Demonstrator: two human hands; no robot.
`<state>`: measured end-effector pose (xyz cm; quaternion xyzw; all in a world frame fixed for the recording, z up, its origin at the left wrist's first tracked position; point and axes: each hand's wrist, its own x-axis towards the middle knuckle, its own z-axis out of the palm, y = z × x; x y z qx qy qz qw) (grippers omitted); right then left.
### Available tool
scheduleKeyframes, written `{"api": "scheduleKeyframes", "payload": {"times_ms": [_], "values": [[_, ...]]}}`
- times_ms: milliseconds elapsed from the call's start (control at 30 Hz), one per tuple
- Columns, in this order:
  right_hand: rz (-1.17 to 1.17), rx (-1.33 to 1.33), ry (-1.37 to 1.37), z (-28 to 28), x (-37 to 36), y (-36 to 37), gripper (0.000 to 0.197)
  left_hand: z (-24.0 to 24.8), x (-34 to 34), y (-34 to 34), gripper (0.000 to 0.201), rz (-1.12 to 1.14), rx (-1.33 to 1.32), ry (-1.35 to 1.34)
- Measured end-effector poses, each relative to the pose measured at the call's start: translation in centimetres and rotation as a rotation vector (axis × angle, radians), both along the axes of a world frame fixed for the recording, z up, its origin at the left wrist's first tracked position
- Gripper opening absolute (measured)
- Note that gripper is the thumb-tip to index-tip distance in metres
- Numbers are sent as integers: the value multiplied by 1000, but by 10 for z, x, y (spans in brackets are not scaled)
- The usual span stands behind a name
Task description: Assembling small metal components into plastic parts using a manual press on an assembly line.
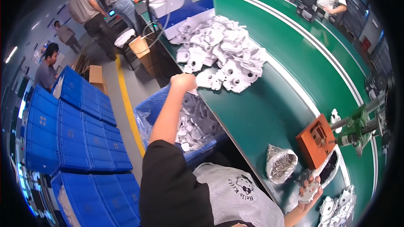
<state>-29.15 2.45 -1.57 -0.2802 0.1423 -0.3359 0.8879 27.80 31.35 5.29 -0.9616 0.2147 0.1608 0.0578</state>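
My left hand (184,83) is closed at the left edge of the green table, its fingers mostly hidden. A bit of a white plastic part (193,91) shows under the fingers. Just right of it lies the near end of a big heap of white molded plastic parts (223,44). Low on the right, my right hand (310,194) grips a pale white plastic part (309,193). Close to that hand are a bag of metal screws (283,166), a bag of dark small pieces (329,169) and an orange block fixture (316,138).
A blue lined bin (153,108) of white parts stands below the table's left edge. Blue crates (71,132) are stacked at left. A green machine (355,131) is beside the fixture. More white parts (336,208) lie at lower right. Other people work farther off.
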Motion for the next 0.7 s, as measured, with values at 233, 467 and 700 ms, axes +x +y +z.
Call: {"api": "scheduleKeyframes", "payload": {"times_ms": [233,467,700], "values": [[-13,-23,-3,-2,-16,7,38,13,31,-10,42,176,-77,550],[-171,-169,162,8,-8,16,46,21,-34,-33,29,63,-1126,914],[-274,-750,373,56,92,40,77,21,-216,-140,33,-565,-1312,842]]}}
